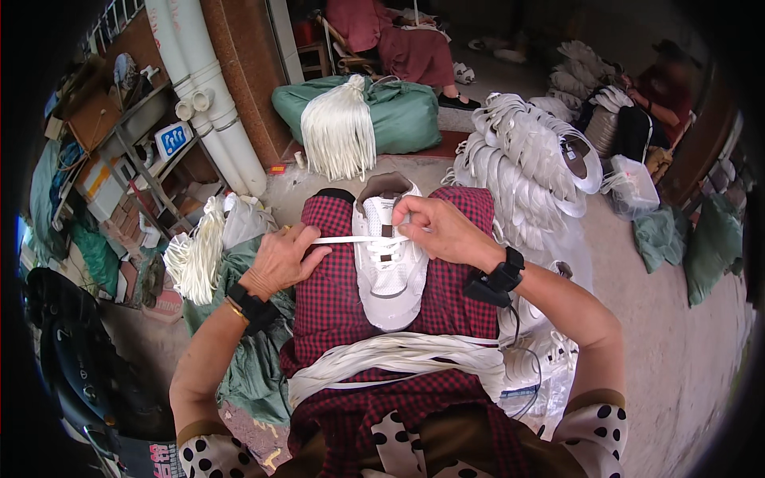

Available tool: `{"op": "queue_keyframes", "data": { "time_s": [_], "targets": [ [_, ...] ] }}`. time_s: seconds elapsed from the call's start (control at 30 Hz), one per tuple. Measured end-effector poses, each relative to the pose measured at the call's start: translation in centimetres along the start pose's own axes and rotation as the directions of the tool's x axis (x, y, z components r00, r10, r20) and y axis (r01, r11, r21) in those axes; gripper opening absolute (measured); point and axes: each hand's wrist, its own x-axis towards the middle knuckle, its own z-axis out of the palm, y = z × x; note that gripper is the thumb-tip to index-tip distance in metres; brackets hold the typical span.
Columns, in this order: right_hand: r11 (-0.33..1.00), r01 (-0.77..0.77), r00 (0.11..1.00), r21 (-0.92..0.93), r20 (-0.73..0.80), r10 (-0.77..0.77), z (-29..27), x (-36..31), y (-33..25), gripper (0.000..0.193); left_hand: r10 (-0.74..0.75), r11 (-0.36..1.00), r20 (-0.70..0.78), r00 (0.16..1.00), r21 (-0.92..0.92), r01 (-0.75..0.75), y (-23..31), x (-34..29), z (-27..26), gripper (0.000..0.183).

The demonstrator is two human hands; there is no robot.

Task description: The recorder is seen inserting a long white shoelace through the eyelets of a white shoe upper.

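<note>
A white sneaker [390,267] lies on my lap, toe toward me, resting on a red checked cloth [331,287]. My left hand [283,259] pinches one end of a flat white shoelace [343,239] pulled out to the left of the shoe. My right hand [438,227] grips the lace at the upper eyelets, fingers pressed against the tongue. Both wrists wear black bands. A bundle of white laces [398,358] drapes across my thighs below the shoe.
More lace bundles lie at my left [195,255] and on a green sack [339,127] ahead. A heap of white shoe uppers [530,159] is at right. White pipes [207,95] and cluttered shelves [135,159] stand at left. A seated person [406,44] is behind.
</note>
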Motion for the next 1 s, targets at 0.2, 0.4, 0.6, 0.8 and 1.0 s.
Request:
{"op": "queue_keyframes", "data": {
  "time_s": [0.2,0.4,0.6,0.8,1.0],
  "targets": [
    [0.996,-0.091,0.996,-0.016,-0.017,0.091,-0.1,-0.1,-0.6,0.014,0.053,0.986,0.137,0.989,0.149,-0.074,-0.8,0.3,0.1,0.018],
    [0.993,-0.112,0.993,0.046,-0.020,0.113,-0.4,-0.1,-1.2,0.013,-0.101,0.983,0.049,0.994,0.156,0.092,-2.7,-2.5,0.6,0.014],
    [0.945,0.262,0.924,-0.197,-0.231,-0.304,-1.3,0.3,-0.6,0.011,-0.346,0.927,-0.001,0.938,0.155,0.342,-5.3,-5.5,-2.0,0.009],
    [0.841,0.312,0.933,-0.442,-0.028,-0.360,-2.9,0.3,-1.2,0.009,-0.440,0.880,-0.062,0.896,0.170,0.444,-6.4,-7.3,-4.0,0.010],
    [0.927,0.096,0.989,-0.364,-0.070,-0.129,-4.9,-1.9,0.1,0.020,-0.496,0.832,-0.141,0.857,0.203,0.516,-9.2,-10.0,-4.7,0.012]
  ]
}}
